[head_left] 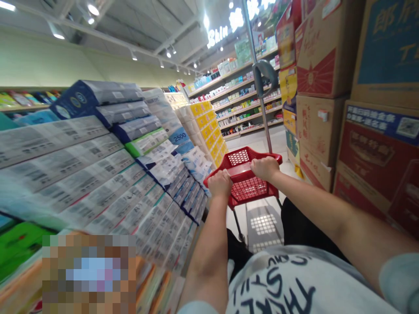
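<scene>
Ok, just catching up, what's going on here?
The left hand and right hand both grip the handle of a red cart. The cart stands in a store aisle, with stacked wrapped packs to the left and cardboard boxes to the right. Stocked shelves stand ahead.

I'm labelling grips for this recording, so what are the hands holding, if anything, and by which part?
A red shopping cart, by its handle: the left hand grips toward its left end, the right hand toward its right.
</scene>
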Motion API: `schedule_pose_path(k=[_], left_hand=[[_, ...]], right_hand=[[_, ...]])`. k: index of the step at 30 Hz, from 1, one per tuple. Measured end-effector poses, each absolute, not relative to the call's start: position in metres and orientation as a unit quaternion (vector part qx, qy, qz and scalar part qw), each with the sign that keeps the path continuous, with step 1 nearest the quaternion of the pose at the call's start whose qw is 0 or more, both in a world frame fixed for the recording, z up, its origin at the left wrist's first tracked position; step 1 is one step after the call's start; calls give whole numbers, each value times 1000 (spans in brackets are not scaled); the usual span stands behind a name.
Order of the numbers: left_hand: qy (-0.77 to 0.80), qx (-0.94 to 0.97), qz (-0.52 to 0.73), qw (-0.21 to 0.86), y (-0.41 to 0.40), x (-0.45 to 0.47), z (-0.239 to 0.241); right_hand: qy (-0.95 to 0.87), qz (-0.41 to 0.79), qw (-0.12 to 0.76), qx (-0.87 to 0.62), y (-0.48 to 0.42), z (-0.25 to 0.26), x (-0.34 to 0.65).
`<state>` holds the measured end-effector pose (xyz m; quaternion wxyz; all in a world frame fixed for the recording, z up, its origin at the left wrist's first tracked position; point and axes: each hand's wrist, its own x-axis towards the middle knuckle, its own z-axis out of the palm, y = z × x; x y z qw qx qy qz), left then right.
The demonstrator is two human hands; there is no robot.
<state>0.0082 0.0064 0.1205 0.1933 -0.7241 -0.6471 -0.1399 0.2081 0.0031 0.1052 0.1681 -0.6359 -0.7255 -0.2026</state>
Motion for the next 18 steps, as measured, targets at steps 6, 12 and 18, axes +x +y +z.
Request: schedule_pose_path(k=[6,12,18], left_hand=[[-620,-751,-106,198,10,8,123],[-641,-733,-128,190,8,6,119],[-642,-717,-149,229,5,10,119]], right_hand=[[-702,-196,201,-655,3,104,208],[-709,-193,199,-648,2,104,208],[-713,-183,194,-648,1,106,208]])
